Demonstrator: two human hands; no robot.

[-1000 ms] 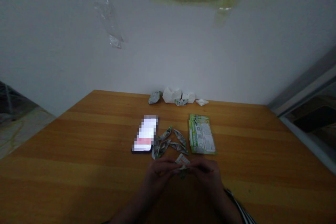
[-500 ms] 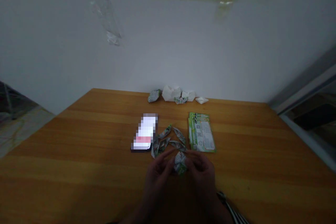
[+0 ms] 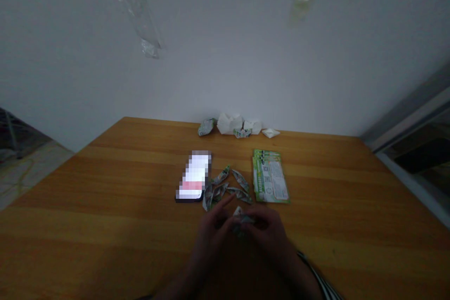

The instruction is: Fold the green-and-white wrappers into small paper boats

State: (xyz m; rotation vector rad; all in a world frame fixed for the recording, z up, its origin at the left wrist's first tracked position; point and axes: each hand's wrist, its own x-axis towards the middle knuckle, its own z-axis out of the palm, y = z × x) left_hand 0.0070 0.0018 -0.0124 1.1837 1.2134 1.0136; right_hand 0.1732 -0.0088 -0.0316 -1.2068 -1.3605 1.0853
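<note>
Both hands are meeting low in the middle of the view, right above the wooden table. The left hand and the right hand are curling their fingers in around a small folded paper piece printed green and white, pinching it between them just over the tabletop (it's dim, so the exact finger placement is hard to make out). A striped sleeve is showing at the right wrist.

Just beyond the hands, a little cluster of folded paper shapes in the same print is lying on the table. A phone with a lit screen is sitting right beside that cluster on its left, and a stack of green printed sheets is lying flat just to its right. Farther back, along the table's far edge against the white wall, a few more crumpled or folded paper bits, mostly white, are sitting in a row.
</note>
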